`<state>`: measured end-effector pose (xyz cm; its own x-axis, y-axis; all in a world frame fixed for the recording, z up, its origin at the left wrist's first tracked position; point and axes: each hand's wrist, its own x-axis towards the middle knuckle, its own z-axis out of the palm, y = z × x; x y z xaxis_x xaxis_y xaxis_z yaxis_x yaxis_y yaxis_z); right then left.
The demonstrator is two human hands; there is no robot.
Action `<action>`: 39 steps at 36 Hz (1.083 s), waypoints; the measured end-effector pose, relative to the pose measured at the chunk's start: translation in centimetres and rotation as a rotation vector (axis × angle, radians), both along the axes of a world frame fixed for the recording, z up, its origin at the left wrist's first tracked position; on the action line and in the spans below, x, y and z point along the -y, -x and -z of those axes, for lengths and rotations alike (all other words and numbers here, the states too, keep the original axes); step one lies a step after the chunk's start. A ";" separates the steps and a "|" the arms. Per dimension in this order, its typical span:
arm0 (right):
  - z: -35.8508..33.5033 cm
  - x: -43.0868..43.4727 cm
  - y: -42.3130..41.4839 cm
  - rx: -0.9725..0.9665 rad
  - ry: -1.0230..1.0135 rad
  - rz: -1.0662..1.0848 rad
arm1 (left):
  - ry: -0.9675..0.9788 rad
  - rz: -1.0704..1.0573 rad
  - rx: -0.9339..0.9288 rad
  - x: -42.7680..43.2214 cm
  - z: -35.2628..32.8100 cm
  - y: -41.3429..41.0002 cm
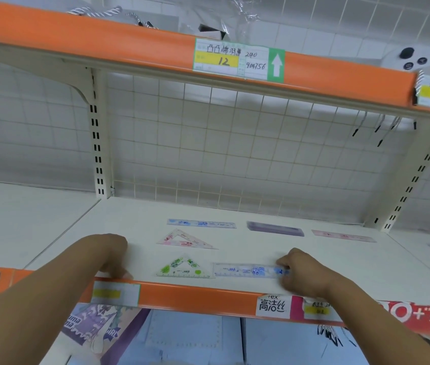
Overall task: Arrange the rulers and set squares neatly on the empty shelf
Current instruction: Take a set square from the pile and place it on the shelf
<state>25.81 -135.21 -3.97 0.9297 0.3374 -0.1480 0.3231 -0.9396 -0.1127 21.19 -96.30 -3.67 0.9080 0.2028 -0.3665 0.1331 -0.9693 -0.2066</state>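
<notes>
White tiles and a wire grid panel (235, 154) back a cream shelf (235, 248) with an orange front edge (195, 296), seen from just above and in front. Six items lie flat on it, all apart from one another except in the front row. At the back a blue ruler (200, 223) lies crosswise, with a purple stack of rulers (274, 228) to its right and a pink ruler (343, 236) further right again. A pink set square (186, 239) sits in front of the blue ruler, long side toward the viewer. Nearest the front edge a green set square (185, 267) lies with its long side parallel to the edge, and just beside its right corner, almost touching, is a clear ruler with blue print (250, 270), in line with it. The right hand (298, 270) pinches the right end of that clear ruler, fingers curled over the top and the ruler flat on the shelf. The left hand (111, 255) rests on the shelf to the left of the green set square, well apart from it, its fingers bent downward with the tips on the surface near the edge and holding nothing that shows. Above, a handwritten price tag (237, 60) marked 12 is fixed to the orange lip of the upper shelf (103, 30)
</notes>
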 end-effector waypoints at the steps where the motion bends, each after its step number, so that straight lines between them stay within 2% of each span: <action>1: 0.0 -0.1 0.1 -0.002 0.003 0.000 | -0.002 0.003 -0.002 -0.1 0.1 -0.1; 11: -0.4 -1.6 0.3 0.057 0.153 -0.055 | -0.012 0.009 -0.006 0.1 0.0 0.0; 17: -0.9 -1.2 0.0 0.031 0.035 -0.060 | -0.015 0.006 -0.012 0.1 0.0 -0.1; 25: -1.6 -3.2 -1.9 0.138 -0.098 -0.051 | -0.002 -0.011 -0.006 0.1 0.2 0.0; 39: -1.2 -9.7 -6.6 0.205 -0.048 -0.106 | 0.016 -0.027 -0.001 0.3 0.1 0.4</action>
<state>32.40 -125.54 -2.79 0.8977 0.4366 0.0588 0.4402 -0.8945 -0.0783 20.74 -96.58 -3.80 0.9019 0.2216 -0.3707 0.1592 -0.9685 -0.1915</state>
